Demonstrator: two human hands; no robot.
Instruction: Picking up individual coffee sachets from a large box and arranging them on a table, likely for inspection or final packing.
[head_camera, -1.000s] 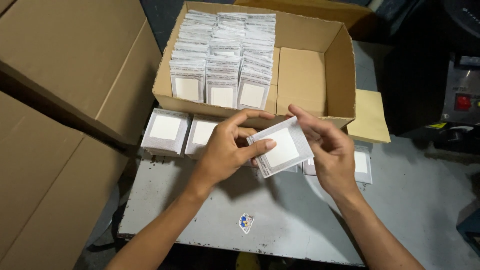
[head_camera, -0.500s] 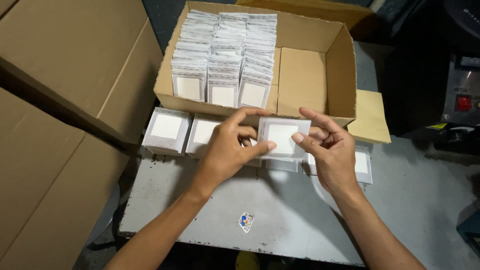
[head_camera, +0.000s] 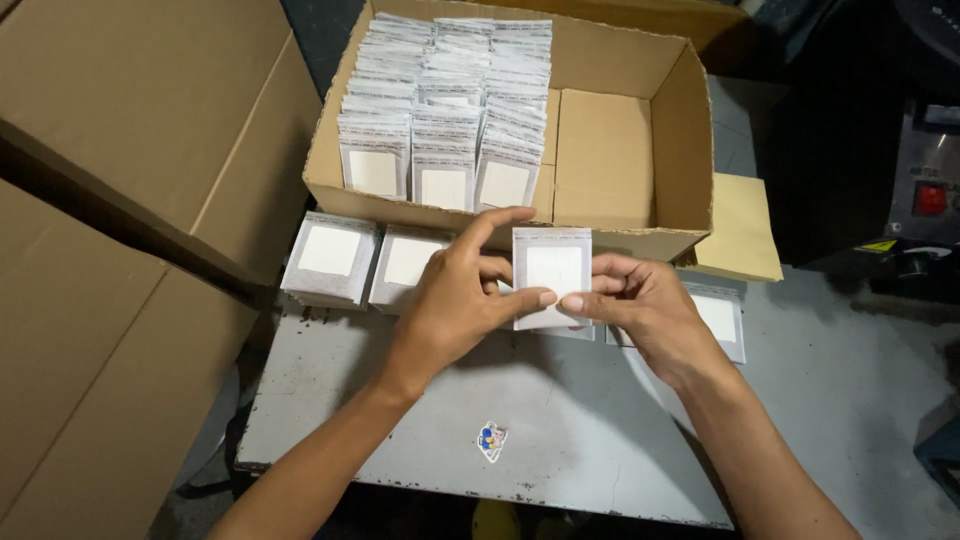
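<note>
Sachet (head_camera: 553, 272), a flat white one with grey borders and a pale square in the middle, is held upright above the counter (head_camera: 560, 440), just in front of the near wall of the open cardboard box (head_camera: 630, 245). It is pinched at its lower edge from both sides: the left hand (head_camera: 455, 300) is closed on the lower left corner with thumb and curled fingers, its forefinger being raised over the top, and the right hand (head_camera: 640, 310) is closed on the lower right edge. By such a grip the face of the sachet is probably kept free to be looked at.

On the counter, stacks of the same sachets are laid flat in a row along the box: two stacks (head_camera: 330, 255) to the left of the hands and one more (head_camera: 715, 320) to the right, partly hidden by the wrist. Inside the box, three rows of standing sachets (head_camera: 445, 110) are packed on the left side, while the right side is taken by a cardboard insert (head_camera: 600, 155). Near the person, the grey counter is mostly bare, with only a small sticker (head_camera: 490, 442). Large cardboard sheets (head_camera: 130, 200) are close at the left edge.
</note>
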